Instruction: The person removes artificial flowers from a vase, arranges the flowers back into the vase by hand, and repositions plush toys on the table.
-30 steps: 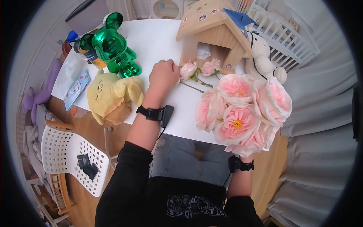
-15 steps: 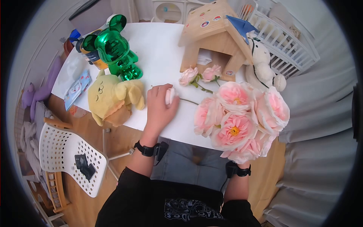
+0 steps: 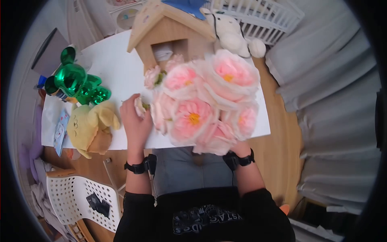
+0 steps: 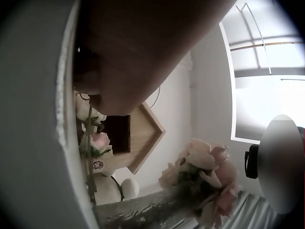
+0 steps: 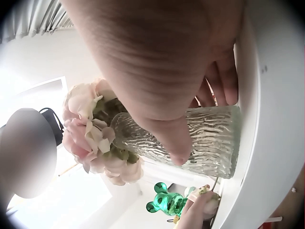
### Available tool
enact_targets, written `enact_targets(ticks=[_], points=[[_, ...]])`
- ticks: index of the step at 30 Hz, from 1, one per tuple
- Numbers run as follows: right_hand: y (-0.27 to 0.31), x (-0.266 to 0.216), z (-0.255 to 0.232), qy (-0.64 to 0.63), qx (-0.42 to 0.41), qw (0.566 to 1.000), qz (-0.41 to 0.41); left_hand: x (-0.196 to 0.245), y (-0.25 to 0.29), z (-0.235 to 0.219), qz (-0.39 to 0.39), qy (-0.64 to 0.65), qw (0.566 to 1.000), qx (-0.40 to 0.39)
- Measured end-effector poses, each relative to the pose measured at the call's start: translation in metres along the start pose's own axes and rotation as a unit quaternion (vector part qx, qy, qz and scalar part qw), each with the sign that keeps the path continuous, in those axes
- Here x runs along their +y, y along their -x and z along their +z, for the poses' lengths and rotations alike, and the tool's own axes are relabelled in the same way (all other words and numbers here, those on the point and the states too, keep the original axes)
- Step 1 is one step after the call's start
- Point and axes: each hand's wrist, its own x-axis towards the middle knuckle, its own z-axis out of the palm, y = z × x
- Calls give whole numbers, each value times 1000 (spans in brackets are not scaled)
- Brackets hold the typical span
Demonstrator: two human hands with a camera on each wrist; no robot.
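Note:
My right hand (image 3: pixel 241 148) grips a clear ribbed glass vase (image 5: pixel 214 138), its thumb and fingers curled round the side. Large pale pink artificial flowers (image 3: pixel 193 117) fill the vase and hide most of it in the head view. To their left, my left hand (image 3: pixel 135 123) holds a small pale rose (image 3: pixel 140 107) close over the white table (image 3: pixel 111 50). That rose's stem is mostly hidden behind the bouquet. Two more small roses, one a pink rose (image 3: pixel 152 77), lie before the wooden house.
The wooden house (image 3: pixel 145 44) stands at the back with a white plush toy (image 3: pixel 231 34) beside it. On the left are a shiny green bear figure (image 3: pixel 70 78) and a yellow plush toy (image 3: pixel 86 123). A perforated white chair (image 3: pixel 64 197) stands below the table's left front.
My left hand has drawn the small rose back from near the others. My right hand has brought the vase of flowers leftward, in from the table's right edge. The head view has shifted.

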Motion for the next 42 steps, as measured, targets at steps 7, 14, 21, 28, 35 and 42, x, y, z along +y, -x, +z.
enact_targets(ticks=[7, 14, 21, 28, 35, 42], points=[[-33, -35, -11, -53, 30, 994, -86, -12, 5, 5, -23, 23, 999, -10], [-54, -42, -50, -85, -75, 994, 11, -22, 5, 11, 31, -28, 999, -12], [-68, -55, -68, -56, -188, 973, 123, -13, 10, 9, 34, -13, 999, -9], [-81, -7, -63, 26, -49, 995, -82, -28, 9, 14, 45, -11, 998, -34], [-78, 15, -56, 48, -3, 999, -7, -14, 9, 9, 1, 62, 998, -9], [-82, 27, -55, -67, -28, 997, 24, 13, -50, -10, 56, 104, 992, -39]])
